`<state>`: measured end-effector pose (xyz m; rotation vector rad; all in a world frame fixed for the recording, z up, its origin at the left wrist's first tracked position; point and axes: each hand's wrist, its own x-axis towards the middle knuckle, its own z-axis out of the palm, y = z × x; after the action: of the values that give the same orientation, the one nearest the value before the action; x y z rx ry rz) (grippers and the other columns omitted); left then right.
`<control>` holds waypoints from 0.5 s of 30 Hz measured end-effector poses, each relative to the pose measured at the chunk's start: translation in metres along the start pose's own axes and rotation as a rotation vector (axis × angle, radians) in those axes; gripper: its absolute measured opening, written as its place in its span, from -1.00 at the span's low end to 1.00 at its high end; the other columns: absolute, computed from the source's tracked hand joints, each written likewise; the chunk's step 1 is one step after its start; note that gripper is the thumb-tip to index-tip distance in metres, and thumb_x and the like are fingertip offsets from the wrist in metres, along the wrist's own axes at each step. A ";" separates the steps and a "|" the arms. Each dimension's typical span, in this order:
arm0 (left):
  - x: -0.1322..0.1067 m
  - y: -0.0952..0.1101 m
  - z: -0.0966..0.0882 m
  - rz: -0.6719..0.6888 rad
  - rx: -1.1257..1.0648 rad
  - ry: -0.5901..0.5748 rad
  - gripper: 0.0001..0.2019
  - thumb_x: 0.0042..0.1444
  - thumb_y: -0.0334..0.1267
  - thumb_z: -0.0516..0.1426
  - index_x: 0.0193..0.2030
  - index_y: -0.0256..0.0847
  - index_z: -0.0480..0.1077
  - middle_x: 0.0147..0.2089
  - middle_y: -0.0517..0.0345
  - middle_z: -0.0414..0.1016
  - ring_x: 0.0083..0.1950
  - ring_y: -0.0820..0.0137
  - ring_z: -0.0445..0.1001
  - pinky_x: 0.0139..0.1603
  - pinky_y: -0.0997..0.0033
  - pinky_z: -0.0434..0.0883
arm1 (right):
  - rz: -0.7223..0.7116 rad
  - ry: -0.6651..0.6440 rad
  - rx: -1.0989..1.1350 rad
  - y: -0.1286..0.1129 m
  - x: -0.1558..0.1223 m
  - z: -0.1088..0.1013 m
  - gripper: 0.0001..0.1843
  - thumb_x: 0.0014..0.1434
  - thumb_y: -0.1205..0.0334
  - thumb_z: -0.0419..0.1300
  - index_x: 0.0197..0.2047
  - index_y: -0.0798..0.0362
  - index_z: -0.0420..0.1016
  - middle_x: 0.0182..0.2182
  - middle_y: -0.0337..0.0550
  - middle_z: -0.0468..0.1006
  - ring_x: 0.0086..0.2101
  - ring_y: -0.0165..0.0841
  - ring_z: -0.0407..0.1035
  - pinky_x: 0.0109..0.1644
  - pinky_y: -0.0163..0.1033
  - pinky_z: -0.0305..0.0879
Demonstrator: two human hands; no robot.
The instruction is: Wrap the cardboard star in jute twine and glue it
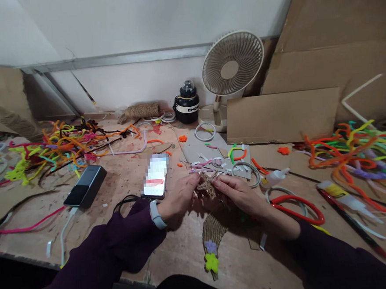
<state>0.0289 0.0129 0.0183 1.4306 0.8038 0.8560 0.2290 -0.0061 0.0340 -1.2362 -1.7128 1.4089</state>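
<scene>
My left hand (181,199), with a pale watch on its wrist, pinches the left side of a bundle of jute twine (209,185). At the bundle's right side, the thumb and fingers of my right hand (238,191) are closed on it too. Just below both hands lies a curved, twine-wrapped piece (215,226), its upper end hidden by my hands. A purple flower (211,247) and a yellow-green flower (211,263) decorate its lower end. Beyond my fingers are white scraps and pipe cleaner bits on a grey board (193,146).
A lit phone (155,175) and a black power bank (85,186) lie to the left. Pipe cleaners heap up at far left (64,144) and right (362,154). Behind stand a twine roll (143,110), a black bottle (187,105) and a fan (230,67). Glue bottle (276,176) sits right.
</scene>
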 end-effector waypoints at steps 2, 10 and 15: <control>0.001 0.003 -0.004 0.023 0.035 0.027 -0.41 0.24 0.34 -0.04 -0.43 -0.20 0.29 -0.42 0.15 0.33 -0.39 0.40 0.29 -0.37 0.40 0.29 | 0.002 -0.026 0.007 0.000 -0.001 0.001 -0.38 0.18 -0.41 0.09 -0.50 0.01 0.25 -0.66 -0.35 0.28 -0.65 -0.48 0.15 -0.60 -0.31 0.03; -0.001 0.012 0.000 -0.003 -0.008 -0.013 -0.38 0.10 0.41 0.06 -0.53 -0.17 0.15 -0.56 0.30 0.10 -0.49 0.49 0.07 -0.46 0.44 0.09 | 0.023 -0.097 0.063 0.000 -0.005 0.006 -0.39 0.19 -0.39 0.09 -0.48 0.01 0.27 -0.66 -0.35 0.30 -0.67 -0.48 0.17 -0.61 -0.31 0.05; 0.001 0.009 0.000 -0.090 -0.118 0.010 -0.37 0.01 0.41 0.15 -0.54 -0.19 0.22 -0.55 0.27 0.19 -0.48 0.50 0.14 -0.45 0.46 0.16 | 0.043 -0.088 0.082 0.000 -0.004 0.005 -0.40 0.18 -0.39 0.10 -0.47 0.01 0.28 -0.66 -0.34 0.29 -0.66 -0.48 0.15 -0.60 -0.31 0.05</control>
<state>0.0291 0.0134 0.0272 1.2776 0.8062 0.8285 0.2266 -0.0121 0.0328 -1.1890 -1.6777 1.5642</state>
